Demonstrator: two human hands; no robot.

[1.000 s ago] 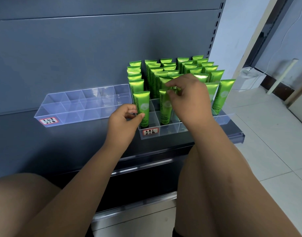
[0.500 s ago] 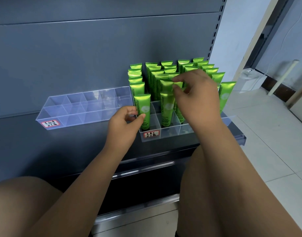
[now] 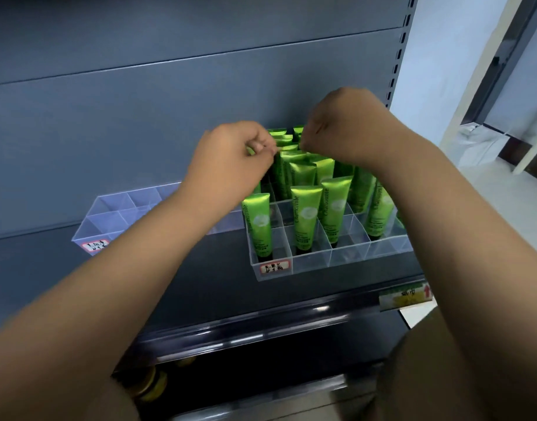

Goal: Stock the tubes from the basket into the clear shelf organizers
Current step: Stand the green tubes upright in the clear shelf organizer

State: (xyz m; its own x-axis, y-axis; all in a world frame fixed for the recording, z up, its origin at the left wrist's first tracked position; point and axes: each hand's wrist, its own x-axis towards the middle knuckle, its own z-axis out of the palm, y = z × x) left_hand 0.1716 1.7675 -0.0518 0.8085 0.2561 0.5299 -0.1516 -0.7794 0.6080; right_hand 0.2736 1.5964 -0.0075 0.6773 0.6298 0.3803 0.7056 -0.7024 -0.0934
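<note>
Dark grey metal shelf (image 3: 170, 284), clear plastic divided organizer (image 3: 349, 262) on the right part-filled with upright glossy green tubes (image 3: 305, 220), left hand (image 3: 227, 162) fingers pinching a far one's top, right hand (image 3: 343, 129) curled over neighbours, grip hidden: straightening rows, I'd say, near cells next.

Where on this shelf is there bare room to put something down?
Free: the left organizer, visible cells empty, and the shelf strip between the two organizers. Crowded: the right organizer, back rows of green tubes under the left hand and right hand.
</note>
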